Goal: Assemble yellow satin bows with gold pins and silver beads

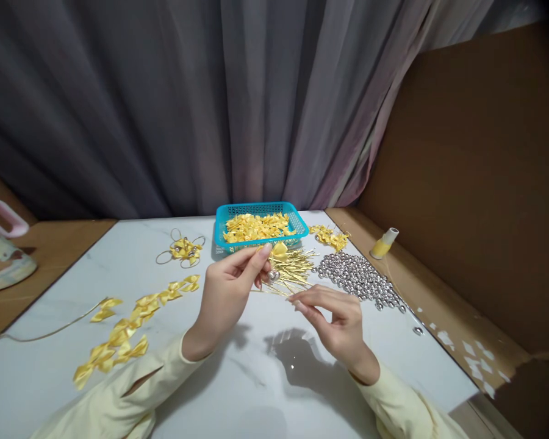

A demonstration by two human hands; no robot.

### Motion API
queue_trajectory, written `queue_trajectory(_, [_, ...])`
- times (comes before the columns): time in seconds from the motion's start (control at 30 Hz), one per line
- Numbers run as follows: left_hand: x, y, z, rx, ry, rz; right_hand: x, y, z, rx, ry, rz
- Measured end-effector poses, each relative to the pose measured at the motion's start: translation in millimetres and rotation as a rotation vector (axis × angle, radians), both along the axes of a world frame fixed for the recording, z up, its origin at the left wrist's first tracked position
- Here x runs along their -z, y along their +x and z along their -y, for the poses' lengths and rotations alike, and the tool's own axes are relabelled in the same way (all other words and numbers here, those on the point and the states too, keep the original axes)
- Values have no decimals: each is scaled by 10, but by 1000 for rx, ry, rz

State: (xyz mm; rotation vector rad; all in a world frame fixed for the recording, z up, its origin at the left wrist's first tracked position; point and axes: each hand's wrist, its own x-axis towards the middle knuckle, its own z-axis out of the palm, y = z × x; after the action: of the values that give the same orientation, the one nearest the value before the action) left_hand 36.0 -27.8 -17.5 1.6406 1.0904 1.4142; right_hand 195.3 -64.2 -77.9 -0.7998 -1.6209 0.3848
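My left hand (226,292) is raised above the table, thumb and fingers pinched on a yellow ribbon bow (280,250). A shiny silver bead (273,276) hangs just below the bow, by the fingertips. Lower and to the right, my right hand (336,320) has its fingertips pressed together on the end of what looks like a thin gold tie (281,291) running toward the bead. Behind both hands lies a bundle of gold ties (297,266), partly covered by the bow and fingers.
A blue basket (298,221) of yellow bows stands at the back. Silver beads (357,277) are heaped at right, near a spool of yellow thread (384,242). Loose bows (141,308) line the left, with finished-looking bow loops (185,250) behind. A pink-handled jug (4,262) stands far left.
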Motion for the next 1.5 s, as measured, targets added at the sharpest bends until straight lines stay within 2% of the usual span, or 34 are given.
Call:
queue_trajectory(0.27, [17, -9, -3, 56, -42, 51, 112, -7, -59, 34, -79, 136])
queue_trajectory(0.87, [20, -51, 32, 95, -17, 52, 371, 36, -304, 121, -254, 186])
queue_trajectory(1.3, [35, -39, 70, 138, 7, 109, 412, 38, -343, 119, -332, 174])
queue_trajectory(1.5, [37, -34, 71, 55, 32, 58, 418, 30, -348, 116, -353, 172])
